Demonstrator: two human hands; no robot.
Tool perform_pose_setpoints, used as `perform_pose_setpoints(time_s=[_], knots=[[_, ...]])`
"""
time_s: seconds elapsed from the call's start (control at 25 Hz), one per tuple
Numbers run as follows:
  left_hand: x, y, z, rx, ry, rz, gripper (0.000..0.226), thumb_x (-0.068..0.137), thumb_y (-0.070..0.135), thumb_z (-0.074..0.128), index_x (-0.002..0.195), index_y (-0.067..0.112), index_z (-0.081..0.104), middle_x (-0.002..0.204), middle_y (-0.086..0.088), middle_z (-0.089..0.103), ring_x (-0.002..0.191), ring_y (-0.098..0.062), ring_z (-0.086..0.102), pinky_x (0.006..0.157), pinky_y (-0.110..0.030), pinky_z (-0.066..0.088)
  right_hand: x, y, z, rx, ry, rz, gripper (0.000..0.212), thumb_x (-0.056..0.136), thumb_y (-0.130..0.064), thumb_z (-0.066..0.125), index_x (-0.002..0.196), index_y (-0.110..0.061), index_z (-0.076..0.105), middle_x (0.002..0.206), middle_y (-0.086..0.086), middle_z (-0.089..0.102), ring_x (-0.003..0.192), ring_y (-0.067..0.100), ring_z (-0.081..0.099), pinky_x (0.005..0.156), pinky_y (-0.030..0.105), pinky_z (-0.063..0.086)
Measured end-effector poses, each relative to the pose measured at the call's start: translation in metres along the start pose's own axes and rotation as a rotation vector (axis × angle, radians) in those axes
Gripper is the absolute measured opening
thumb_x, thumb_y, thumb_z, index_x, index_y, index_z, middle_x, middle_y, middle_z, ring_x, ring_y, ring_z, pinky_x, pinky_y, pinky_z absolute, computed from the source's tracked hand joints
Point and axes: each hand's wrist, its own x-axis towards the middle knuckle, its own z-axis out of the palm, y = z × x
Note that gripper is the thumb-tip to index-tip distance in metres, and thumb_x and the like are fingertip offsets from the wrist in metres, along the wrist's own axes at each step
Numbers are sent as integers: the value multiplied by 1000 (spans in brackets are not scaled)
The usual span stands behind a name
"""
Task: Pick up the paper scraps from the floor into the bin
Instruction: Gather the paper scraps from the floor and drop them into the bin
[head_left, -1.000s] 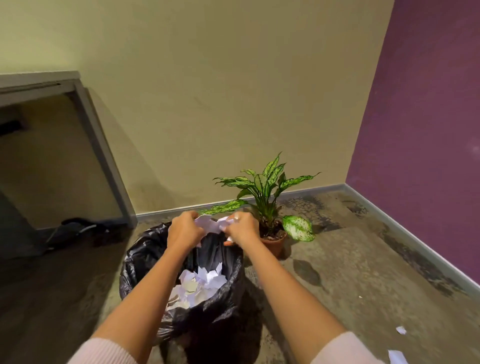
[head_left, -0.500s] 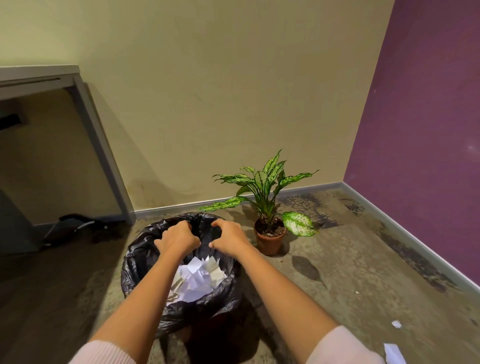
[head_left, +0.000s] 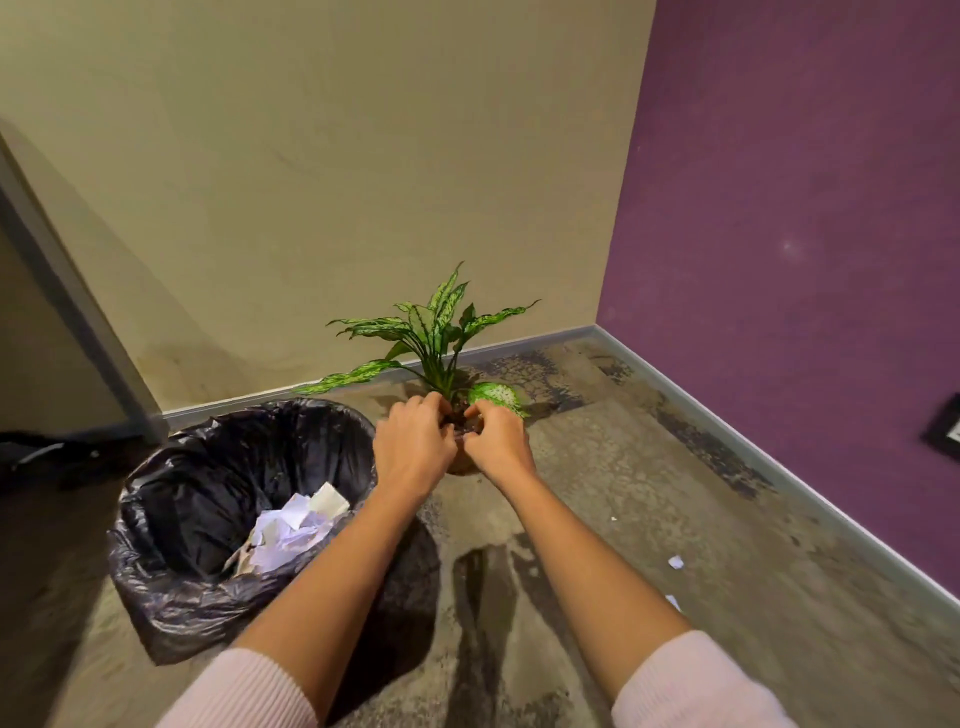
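A bin lined with a black bag stands on the floor at the left, and a heap of white paper scraps lies inside it. My left hand and my right hand hover close together to the right of the bin, in front of a potted plant. Both have curled fingers and no paper shows in either. Two small white scraps lie on the floor at the right, one farther from me than the other.
The potted plant with speckled green leaves stands by the beige wall, just behind my hands. A purple wall runs along the right. A grey desk leg slants at the left, with dark cables beneath.
Both hands let the bundle of scraps drop into the bin, then moved right, out over the floor in front of the plant. The view has turned rightward.
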Motion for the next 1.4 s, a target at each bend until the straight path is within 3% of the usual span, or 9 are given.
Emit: perform_pose_setpoints(time_s=[0.32, 0.44, 0.6, 0.76, 0.96, 1.08, 1.16, 1.24, 1.4], knots=[[-57, 55, 137, -93, -355, 67, 16, 87, 30, 58, 102, 26, 64, 106, 2, 69, 104, -22, 64, 80, -35, 52, -15, 185, -25, -90, -3, 319, 29, 83, -12, 57, 107, -23, 67, 112, 10, 65, 99, 30, 63, 81, 32, 51], [-68, 67, 193, -124, -480, 75, 15, 88, 26, 60, 102, 28, 65, 106, 3, 70, 102, -19, 65, 80, -31, 52, -21, 257, -25, -187, -2, 407, 35, 86, -8, 52, 112, -26, 66, 121, 6, 60, 107, 27, 60, 85, 32, 49], [-69, 82, 257, -177, -604, 88, 29, 84, 14, 59, 110, 27, 64, 111, 1, 70, 104, -18, 65, 87, -33, 52, -25, 337, -28, -325, 2, 418, 41, 85, -5, 52, 116, -28, 64, 126, 4, 55, 123, 23, 45, 97, 36, 47], [-60, 100, 305, -212, -640, 115, 37, 85, 11, 56, 119, 26, 60, 117, -3, 68, 107, -23, 64, 87, -34, 52, -19, 394, -30, -391, -22, 401, 51, 89, -3, 47, 128, -33, 56, 146, 0, 39, 132, 27, 32, 107, 38, 39], [-31, 123, 355, -178, -704, 349, 64, 87, 5, 55, 147, 19, 37, 157, -6, 29, 140, -26, 37, 114, -33, 32, -19, 425, -20, -523, -138, 262, 52, 91, -4, 47, 139, -26, 47, 149, -1, 36, 138, 21, 29, 105, 33, 38], [-25, 134, 375, -21, -810, 494, 63, 95, 4, 43, 153, 20, 24, 164, -1, 9, 147, -25, 22, 118, -37, 25, -24, 429, -22, -536, -116, 222, 51, 87, -2, 49, 135, -19, 53, 141, -1, 44, 132, 19, 37, 100, 35, 45], [-30, 138, 381, 115, -819, 560, 56, 99, 6, 38, 152, 17, 26, 162, -2, 14, 147, -26, 22, 117, -39, 28, -27, 424, -21, -515, -52, 208, 41, 90, -8, 46, 128, -16, 59, 134, 0, 49, 127, 21, 42, 96, 35, 46], [-38, 143, 377, 199, -733, 567, 45, 99, 6, 37, 144, 10, 40, 153, -7, 34, 137, -29, 38, 105, -41, 41, -33, 415, -17, -469, 28, 212, 32, 97, -25, 41, 117, -14, 64, 126, 1, 53, 122, 24, 44, 93, 36, 46], [-51, 143, 357, 306, -631, 645, 34, 95, -2, 40, 122, 4, 59, 126, -12, 59, 108, -29, 64, 81, -38, 52, -54, 401, -10, -440, -5, 258, 49, 96, -49, 43, 121, -12, 64, 134, 3, 51, 128, 23, 39, 101, 36, 43]])
